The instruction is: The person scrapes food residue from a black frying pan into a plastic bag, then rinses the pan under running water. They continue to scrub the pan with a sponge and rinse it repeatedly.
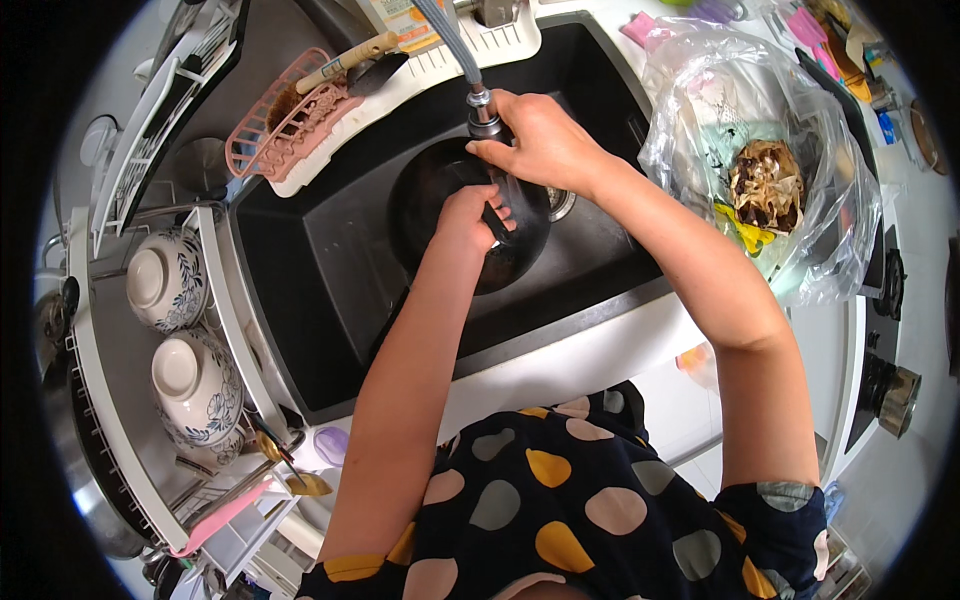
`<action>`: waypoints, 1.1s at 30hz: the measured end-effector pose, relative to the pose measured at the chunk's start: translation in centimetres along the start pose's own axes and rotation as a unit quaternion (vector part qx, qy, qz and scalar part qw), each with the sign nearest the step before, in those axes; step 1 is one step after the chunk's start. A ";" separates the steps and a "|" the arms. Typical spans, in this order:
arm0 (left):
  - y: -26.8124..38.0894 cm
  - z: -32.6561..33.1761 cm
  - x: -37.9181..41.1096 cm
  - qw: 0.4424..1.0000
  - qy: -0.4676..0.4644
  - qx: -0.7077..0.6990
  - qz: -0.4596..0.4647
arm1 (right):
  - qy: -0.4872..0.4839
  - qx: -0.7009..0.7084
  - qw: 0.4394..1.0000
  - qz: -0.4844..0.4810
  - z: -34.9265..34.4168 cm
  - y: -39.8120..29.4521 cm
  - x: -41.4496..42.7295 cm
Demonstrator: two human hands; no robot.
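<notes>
A round black pan [420, 180] lies in the dark sink, with a dark handle [390, 322] running toward the near left, partly behind my left forearm. My left hand [471, 214] is inside the pan's outline, its fingers curled around a narrow black piece [496, 223]. Whether that piece is a scrubber or a grip is not clear. Above the pan's far right side, my right hand [544, 142] grips the metal tap head [484, 112], which hangs from a grey braided hose [450, 37]. Faint streaks, apparently water, fall from it into the pan.
The black sink [337, 232] has a drain [561, 204] right of the pan. A pink basket [315, 127] with a wooden-handled brush [349, 60] sits on its far ledge. Upturned patterned bowls [199, 386] stand in the left rack. At right is a clear plastic bag [690, 150] of scraps.
</notes>
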State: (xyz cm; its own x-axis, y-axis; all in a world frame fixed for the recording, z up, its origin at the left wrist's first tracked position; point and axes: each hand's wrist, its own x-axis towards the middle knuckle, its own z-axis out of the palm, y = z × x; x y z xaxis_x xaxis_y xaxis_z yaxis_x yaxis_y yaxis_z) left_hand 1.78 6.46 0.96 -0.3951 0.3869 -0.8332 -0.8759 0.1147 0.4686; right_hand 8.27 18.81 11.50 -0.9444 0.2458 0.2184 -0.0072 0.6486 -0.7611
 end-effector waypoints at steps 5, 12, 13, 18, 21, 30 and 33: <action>0.9 -1.8 -1.7 1.000 0.020 0.010 0.011 | -0.005 0.033 0.999 0.005 1.8 -0.7 -0.1; 1.0 -4.6 -3.1 0.997 0.070 0.033 0.029 | 0.005 0.035 0.999 0.008 3.2 -1.9 -0.5; 0.9 -4.8 -3.0 0.996 0.071 0.032 0.032 | -0.003 0.028 1.000 0.007 2.8 -1.9 -0.5; -0.2 -4.5 -3.0 0.998 0.056 0.013 0.032 | -0.055 -0.032 0.998 0.002 -1.1 -1.3 -0.8; -0.8 -3.3 -2.7 0.999 0.043 0.008 0.021 | -0.065 -0.084 0.994 0.013 -3.6 -1.0 -1.1; -1.0 -1.5 -2.6 0.999 0.028 0.019 0.023 | 0.010 -0.207 0.978 -0.014 -5.9 2.0 0.4; -0.7 -1.5 -2.7 0.999 0.031 0.020 0.027 | 0.010 -0.203 0.979 -0.003 -5.7 2.3 0.9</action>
State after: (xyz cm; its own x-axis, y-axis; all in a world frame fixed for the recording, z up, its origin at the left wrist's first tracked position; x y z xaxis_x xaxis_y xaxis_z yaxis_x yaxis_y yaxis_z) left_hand 3.05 3.98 2.43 -0.4590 0.3359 -0.8225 -0.8415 0.1325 0.5237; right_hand 9.27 24.59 13.43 -0.9384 0.2519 0.2366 0.1221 0.8822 -0.4547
